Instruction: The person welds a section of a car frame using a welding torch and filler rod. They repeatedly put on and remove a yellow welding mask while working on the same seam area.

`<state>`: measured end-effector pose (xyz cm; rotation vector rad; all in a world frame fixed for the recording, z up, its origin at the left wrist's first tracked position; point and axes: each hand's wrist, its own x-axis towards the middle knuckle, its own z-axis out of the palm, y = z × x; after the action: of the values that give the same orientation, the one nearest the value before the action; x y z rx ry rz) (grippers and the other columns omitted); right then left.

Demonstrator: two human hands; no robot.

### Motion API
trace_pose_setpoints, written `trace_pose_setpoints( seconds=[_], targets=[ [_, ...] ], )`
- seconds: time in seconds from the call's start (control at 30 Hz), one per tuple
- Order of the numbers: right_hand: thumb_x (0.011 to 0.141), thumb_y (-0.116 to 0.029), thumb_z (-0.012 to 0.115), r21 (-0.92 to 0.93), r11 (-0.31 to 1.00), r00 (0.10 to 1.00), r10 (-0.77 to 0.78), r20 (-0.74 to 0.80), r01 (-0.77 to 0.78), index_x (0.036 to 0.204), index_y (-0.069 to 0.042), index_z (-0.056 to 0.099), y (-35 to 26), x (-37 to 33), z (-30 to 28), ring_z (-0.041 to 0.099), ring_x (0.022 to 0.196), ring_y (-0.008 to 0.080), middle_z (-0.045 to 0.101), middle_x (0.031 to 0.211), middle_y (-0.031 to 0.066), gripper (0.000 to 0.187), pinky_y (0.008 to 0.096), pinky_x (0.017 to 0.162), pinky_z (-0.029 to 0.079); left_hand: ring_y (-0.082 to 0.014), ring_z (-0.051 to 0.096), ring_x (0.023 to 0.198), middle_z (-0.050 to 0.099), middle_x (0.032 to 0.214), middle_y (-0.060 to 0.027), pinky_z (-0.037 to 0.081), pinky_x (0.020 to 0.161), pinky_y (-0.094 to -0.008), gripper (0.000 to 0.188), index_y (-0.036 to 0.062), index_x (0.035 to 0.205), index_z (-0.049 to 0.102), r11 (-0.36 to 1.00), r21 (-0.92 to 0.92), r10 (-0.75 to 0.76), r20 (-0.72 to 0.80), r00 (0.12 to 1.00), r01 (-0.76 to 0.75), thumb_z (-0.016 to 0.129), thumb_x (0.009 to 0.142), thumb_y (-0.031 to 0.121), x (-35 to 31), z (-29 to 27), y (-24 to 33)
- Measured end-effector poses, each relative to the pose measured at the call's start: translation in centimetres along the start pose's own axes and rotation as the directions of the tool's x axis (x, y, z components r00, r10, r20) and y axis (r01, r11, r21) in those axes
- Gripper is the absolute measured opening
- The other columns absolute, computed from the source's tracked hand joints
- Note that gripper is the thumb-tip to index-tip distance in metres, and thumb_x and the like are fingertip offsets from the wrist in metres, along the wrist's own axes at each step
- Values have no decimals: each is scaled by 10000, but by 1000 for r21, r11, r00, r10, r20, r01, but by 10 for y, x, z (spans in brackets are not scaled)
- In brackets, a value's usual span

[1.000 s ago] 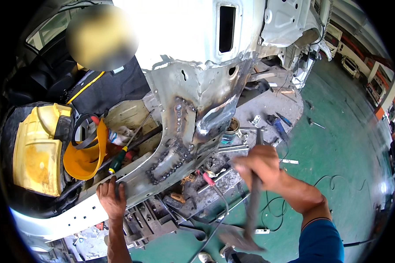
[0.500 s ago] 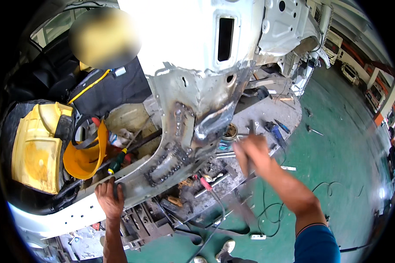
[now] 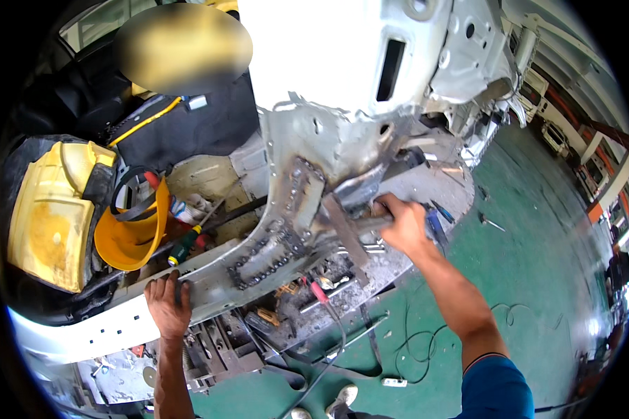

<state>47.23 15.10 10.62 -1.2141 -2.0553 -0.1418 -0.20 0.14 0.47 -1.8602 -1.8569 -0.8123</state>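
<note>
Clamped around the handle of a hammer (image 3: 345, 232), the right hand (image 3: 402, 223) is positioned with its back upward, its forearm angled forward and inward from the lower right. The hammer head appears across the lower edge of a grey pillar panel (image 3: 290, 143) (contact cannot be told from this view). The left hand (image 3: 168, 305) rests palm down on the sill (image 3: 119, 332), thumb apart from the fingers, forearm nearly straight from the lower edge. Beyond the sill, the car body's interior well (image 3: 203, 174) contains a concave orange shell (image 3: 122, 244) and a screwdriver (image 3: 183, 248) with a green handle. The shell carries a black headband (image 3: 141, 209); a yellow moulded piece (image 3: 52, 216) is located to its left.
</note>
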Motion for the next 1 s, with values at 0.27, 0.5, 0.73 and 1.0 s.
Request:
trace_pose_setpoints(
  seconds=[0.27,0.5,0.73,1.0],
  targets=[
    [836,4,700,-100,990,995,-96,9,97,1040,-77,733,14,2,2,703,633,339,712,755,174,222,412,578,537,-372,575,957,624,997,-175,429,973,-482,341,5,1217,667,999,-29,-17,9,1000,18,669,914,162,-1,-1,5],
    [930,-106,758,342,890,951,258,170,-303,1081,-13,732,10,-106,-2,656,768,85,740,887,85,180,307,661,530,-365,584,959,631,1004,-168,440,977,-484,350,21,1210,666,999,-29,-25,-20,999,24,683,886,152,-4,-5,-4],
    [954,-303,769,143,252,279,662,695,-957,877,-57,674,-36,-278,13,509,605,73,585,714,-13,275,282,538,425,-347,581,978,624,1016,-156,423,1015,-480,352,11,1223,659,997,-43,-59,15,998,60,700,887,105,-2,-3,-6],
    [947,-262,777,264,449,512,630,584,-853,1046,-2,614,-133,-227,-23,592,713,98,642,770,27,323,297,639,477,-396,570,1156,617,1239,-211,382,1079,-545,459,20,1297,616,990,-113,-77,104,992,88,708,870,162,-4,-3,-13]
  ],
)
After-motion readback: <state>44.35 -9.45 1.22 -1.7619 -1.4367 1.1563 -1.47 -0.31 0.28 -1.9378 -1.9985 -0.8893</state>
